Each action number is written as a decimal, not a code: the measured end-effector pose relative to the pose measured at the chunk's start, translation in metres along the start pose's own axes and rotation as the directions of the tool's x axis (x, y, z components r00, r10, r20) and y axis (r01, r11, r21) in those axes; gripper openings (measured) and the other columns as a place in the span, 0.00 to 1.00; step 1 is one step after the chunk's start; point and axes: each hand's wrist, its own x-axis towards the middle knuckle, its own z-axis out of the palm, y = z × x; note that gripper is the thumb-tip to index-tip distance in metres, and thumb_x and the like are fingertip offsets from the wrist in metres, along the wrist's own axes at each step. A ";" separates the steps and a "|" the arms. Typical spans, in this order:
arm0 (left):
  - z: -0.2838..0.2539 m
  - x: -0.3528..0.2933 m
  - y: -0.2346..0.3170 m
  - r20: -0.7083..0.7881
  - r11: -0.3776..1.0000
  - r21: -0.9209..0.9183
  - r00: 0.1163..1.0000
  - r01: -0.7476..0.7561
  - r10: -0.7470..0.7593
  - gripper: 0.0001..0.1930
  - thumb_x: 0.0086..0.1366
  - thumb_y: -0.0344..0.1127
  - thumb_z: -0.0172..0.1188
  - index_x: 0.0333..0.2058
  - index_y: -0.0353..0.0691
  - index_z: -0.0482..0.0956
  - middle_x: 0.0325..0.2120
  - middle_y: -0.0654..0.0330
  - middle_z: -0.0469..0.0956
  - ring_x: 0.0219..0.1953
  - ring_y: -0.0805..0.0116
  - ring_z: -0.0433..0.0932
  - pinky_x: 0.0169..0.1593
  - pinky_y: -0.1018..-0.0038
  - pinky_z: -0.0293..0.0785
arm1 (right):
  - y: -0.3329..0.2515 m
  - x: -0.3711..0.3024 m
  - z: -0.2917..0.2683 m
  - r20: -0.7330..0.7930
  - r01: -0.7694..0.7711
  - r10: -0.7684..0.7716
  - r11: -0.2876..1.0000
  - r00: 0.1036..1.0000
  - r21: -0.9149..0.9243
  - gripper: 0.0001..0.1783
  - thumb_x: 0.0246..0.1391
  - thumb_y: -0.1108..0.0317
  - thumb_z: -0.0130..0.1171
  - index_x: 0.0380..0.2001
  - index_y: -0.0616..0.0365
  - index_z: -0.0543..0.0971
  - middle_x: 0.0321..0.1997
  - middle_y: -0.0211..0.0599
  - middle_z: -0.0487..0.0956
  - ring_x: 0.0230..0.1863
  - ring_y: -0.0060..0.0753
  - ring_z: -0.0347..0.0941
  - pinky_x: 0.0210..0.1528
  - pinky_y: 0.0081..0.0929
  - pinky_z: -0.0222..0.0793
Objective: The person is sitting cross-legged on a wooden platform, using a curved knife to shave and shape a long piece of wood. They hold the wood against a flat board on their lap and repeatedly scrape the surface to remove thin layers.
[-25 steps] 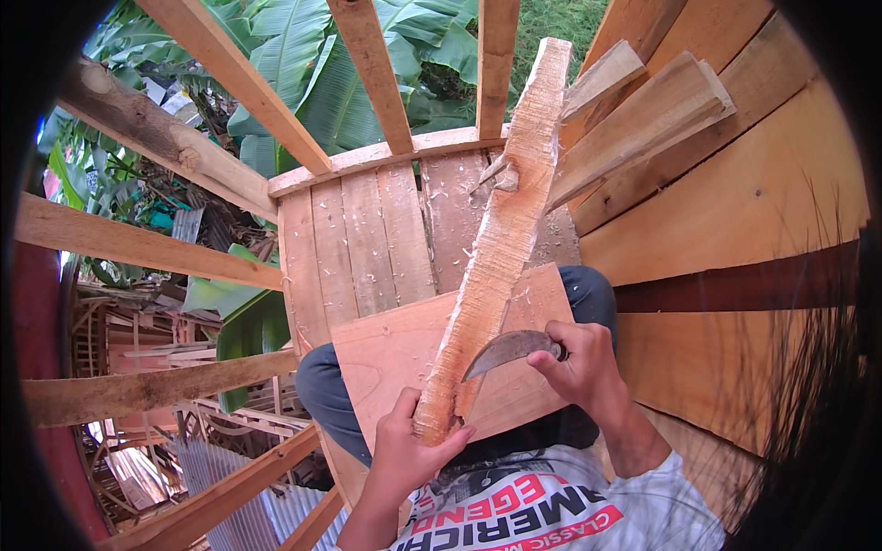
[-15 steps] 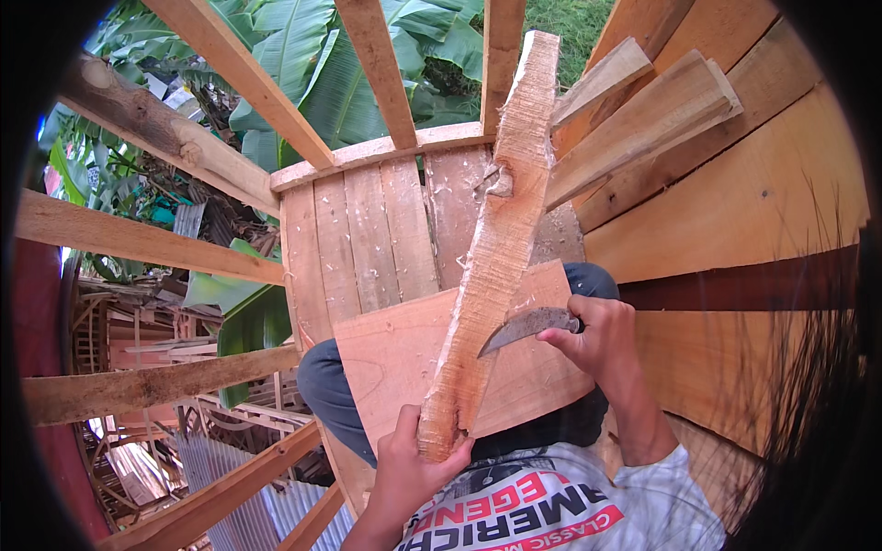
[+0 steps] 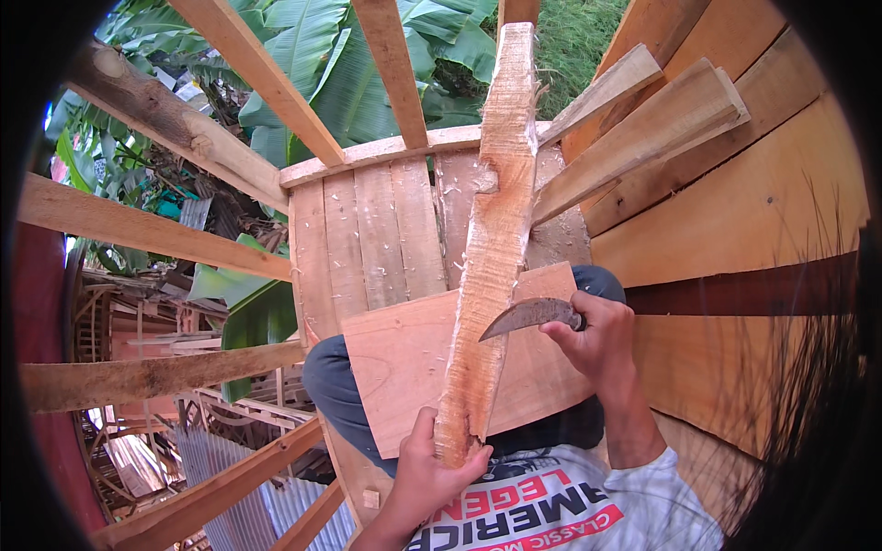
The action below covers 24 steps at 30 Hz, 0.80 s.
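A long, rough-edged strip of wood stands out away from me, its near end gripped by my left hand. It has a knot notch on its left edge and a small broken spot near my thumb. My right hand is wrapped around the handle of a curved knife. The blade points left and lies over the lower half of the strip; whether it touches the wood I cannot tell. Beneath them, a flat wooden board rests across my lap.
A slatted plank floor scattered with shavings lies ahead. Two sawn boards lean at the right, by a plank wall. Wooden rails surround the left and front sides. Beyond are banana leaves and corrugated sheets.
The strip has swung slightly, its far end shifting left and its near end a little right. The knife blade has moved up a little along it, turning flatter. Both hands keep their grips.
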 end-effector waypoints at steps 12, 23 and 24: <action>-0.002 0.005 -0.014 -0.007 1.000 -0.007 1.000 0.031 -0.031 0.26 0.42 0.33 0.72 0.39 0.33 0.69 0.30 0.60 0.76 0.32 0.78 0.74 0.35 0.79 0.71 | -0.019 -0.004 -0.006 0.128 -0.027 0.016 0.996 0.992 0.091 0.30 0.43 0.40 0.64 0.14 0.57 0.72 0.10 0.36 0.67 0.14 0.35 0.70 0.18 0.29 0.63; -0.030 0.012 -0.038 0.044 0.950 -0.306 0.995 -0.066 0.084 0.25 0.43 0.32 0.72 0.39 0.35 0.69 0.24 0.67 0.72 0.25 0.82 0.70 0.28 0.82 0.68 | -0.019 -0.008 -0.052 0.847 -0.836 -0.348 0.237 0.402 0.494 0.13 0.61 0.68 0.51 0.45 0.63 0.70 0.20 0.26 0.69 0.15 0.14 0.64 0.16 0.13 0.58; -0.034 0.008 -0.036 0.065 0.951 -0.304 0.995 -0.048 0.071 0.25 0.43 0.31 0.72 0.39 0.35 0.69 0.24 0.66 0.73 0.24 0.82 0.71 0.28 0.83 0.68 | -0.019 -0.012 -0.046 0.843 -0.857 -0.366 0.183 0.395 0.481 0.12 0.61 0.68 0.51 0.45 0.63 0.70 0.20 0.27 0.69 0.14 0.14 0.64 0.15 0.13 0.57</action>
